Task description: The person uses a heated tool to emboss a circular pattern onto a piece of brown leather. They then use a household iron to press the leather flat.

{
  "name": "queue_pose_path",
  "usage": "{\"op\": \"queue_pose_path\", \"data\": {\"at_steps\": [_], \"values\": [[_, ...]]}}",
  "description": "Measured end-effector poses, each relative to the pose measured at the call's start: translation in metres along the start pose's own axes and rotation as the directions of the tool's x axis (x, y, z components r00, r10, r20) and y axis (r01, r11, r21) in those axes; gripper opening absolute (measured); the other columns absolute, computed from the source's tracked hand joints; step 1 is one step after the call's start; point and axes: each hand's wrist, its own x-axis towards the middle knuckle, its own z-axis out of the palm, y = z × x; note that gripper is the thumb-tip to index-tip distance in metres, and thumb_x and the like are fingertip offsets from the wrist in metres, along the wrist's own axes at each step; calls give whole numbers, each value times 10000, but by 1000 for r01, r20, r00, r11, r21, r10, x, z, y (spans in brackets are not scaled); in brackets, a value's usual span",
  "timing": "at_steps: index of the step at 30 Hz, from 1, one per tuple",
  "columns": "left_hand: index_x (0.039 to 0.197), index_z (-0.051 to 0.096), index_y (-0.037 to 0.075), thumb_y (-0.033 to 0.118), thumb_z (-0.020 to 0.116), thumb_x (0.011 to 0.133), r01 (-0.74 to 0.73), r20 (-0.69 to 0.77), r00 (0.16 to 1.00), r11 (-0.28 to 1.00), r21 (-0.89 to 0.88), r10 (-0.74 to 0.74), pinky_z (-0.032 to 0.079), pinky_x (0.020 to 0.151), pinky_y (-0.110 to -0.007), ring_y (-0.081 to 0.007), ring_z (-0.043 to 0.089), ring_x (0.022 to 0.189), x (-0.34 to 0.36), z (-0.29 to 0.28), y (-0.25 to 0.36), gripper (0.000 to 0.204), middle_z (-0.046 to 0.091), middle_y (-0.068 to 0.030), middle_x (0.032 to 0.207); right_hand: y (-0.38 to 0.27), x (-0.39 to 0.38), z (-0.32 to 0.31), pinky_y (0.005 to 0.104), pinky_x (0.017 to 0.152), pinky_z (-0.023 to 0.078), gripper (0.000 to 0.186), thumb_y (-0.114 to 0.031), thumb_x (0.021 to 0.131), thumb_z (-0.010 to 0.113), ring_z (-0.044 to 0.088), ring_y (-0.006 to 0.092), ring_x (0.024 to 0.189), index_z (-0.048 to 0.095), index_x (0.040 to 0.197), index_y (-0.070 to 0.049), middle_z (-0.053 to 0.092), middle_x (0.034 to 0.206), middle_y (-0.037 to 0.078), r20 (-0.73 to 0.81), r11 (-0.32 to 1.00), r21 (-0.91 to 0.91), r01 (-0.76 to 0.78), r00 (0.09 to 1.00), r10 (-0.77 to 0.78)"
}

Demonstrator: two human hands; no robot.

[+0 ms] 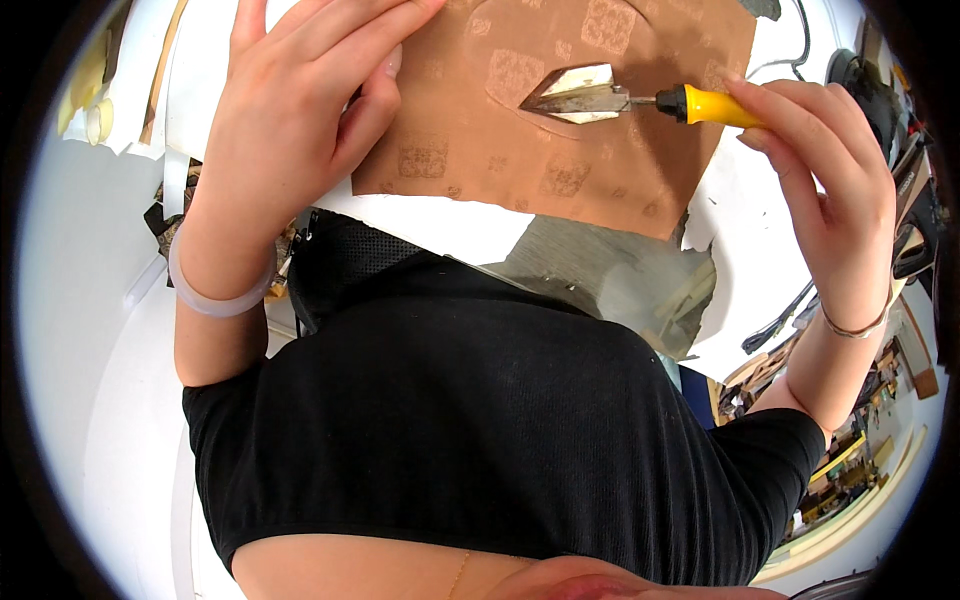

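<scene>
My left hand [290, 115] rests on the upper left of a brown sheet [650, 175] with pale square motifs, fingers stretched across it and thumb bent. My right hand [830, 180], at the right, grips the yellow handle [722, 106] of a tool with a black collar and thin shaft. Its pointed, flat metal head [575, 97] lies over a rounded outline marked on the brown sheet. What is under my left fingertips cannot be made out.
White paper [430, 218] and a grey, torn-edged board [600, 280] lie beneath the sheet. A black cord [800, 50] runs at the upper right. Pale strips and rolls [98, 120] are at the upper left, and assorted clutter stands at the far right.
</scene>
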Motion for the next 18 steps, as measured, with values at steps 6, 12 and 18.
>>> {"op": "queue_pose_path", "data": {"at_steps": [6, 12, 18], "values": [[1316, 696, 9, -58, 606, 877, -36, 50, 998, 999, 19, 35, 145, 1268, -715, -347, 587, 1432, 1, -1, -8, 452, 677, -121, 1453, -11, -2, -1, 327, 754, 551, 362, 71, 912, 734, 668, 254, 921, 752, 1266, -1, 715, 1095, 132, 29, 999, 10, -37, 999, 37], [1312, 692, -6, -63, 595, 870, 5, 0, 1000, 1000, 2, -5, 147, 1266, -712, -357, 588, 1425, 4, -3, 7, 456, 673, -131, 1450, -2, -5, -10, 326, 792, 580, 386, 117, 911, 692, 671, 269, 971, 746, 1275, -1, 689, 1119, 139, 83, 1000, 4, -12, 996, 11], [1322, 682, -18, -66, 588, 864, -44, 56, 998, 998, 38, 42, 146, 1261, -721, -365, 583, 1428, 4, -5, -2, 470, 662, -145, 1458, 8, -6, -18, 324, 821, 620, 385, 136, 940, 642, 669, 278, 1013, 742, 1280, -15, 666, 1143, 145, 136, 1000, -28, -9, 991, 13]]}}
